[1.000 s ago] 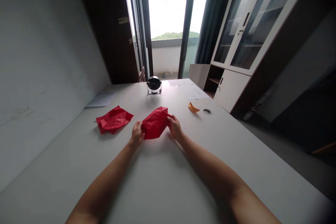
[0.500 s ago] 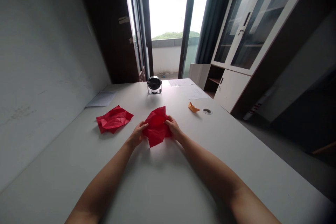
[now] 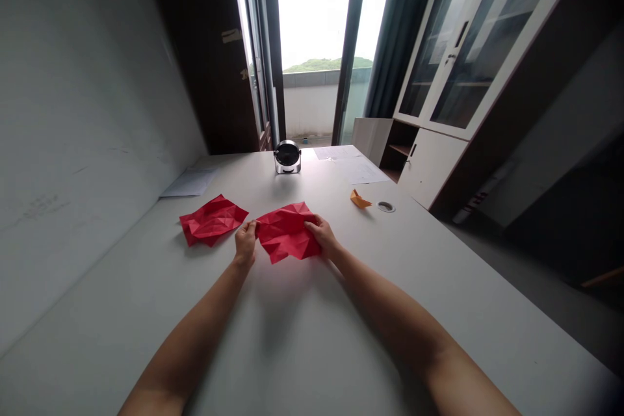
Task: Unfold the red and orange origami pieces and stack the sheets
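Note:
A creased red sheet of paper [image 3: 287, 232] is stretched between my two hands, just above the white table [image 3: 292, 338]. My left hand [image 3: 246, 242] pinches its left edge between thumb and fingers. At the right edge, my right hand [image 3: 322, 234] grips the sheet with the thumb on top; the fingers underneath are partly hidden. Another crumpled red sheet [image 3: 213, 221] lies on the table to the left of my left hand. To the right of my right hand rests a small folded orange paper piece [image 3: 359, 199].
A round black device on a metal stand [image 3: 287, 157] stands at the table's far end. Papers lie at the back right [image 3: 365, 171] and by the left wall [image 3: 189, 182]. A round cable hole [image 3: 385, 207] sits near the right edge. Cabinets [image 3: 433, 162] flank the right side.
My left hand has moved left and turned more upright, pulling the red sheet wider and flatter. The right hand stays in nearly the same place, still gripping it.

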The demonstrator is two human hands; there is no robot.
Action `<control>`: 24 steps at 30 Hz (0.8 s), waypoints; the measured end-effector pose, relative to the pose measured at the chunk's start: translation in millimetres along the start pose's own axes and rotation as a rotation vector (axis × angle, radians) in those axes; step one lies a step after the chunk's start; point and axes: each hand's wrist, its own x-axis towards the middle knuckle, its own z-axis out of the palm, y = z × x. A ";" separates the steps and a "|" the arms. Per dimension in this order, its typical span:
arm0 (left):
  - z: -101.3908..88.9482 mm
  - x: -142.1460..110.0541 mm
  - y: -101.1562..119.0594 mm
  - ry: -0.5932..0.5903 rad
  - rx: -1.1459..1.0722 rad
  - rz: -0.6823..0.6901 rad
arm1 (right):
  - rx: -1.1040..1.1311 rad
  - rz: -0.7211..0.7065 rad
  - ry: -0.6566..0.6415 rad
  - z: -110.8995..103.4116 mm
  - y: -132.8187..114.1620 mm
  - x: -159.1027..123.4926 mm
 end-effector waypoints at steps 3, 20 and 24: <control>-1.5 1.4 3.4 0.060 0.049 0.086 | -0.036 -0.004 0.003 1.5 -2.5 -0.9; 10.8 -9.4 -7.2 -0.186 -0.058 -0.128 | -0.064 -0.040 0.079 -3.8 8.7 4.5; 4.2 1.3 2.6 -0.094 0.049 0.103 | -0.123 -0.076 0.082 -6.2 9.9 6.4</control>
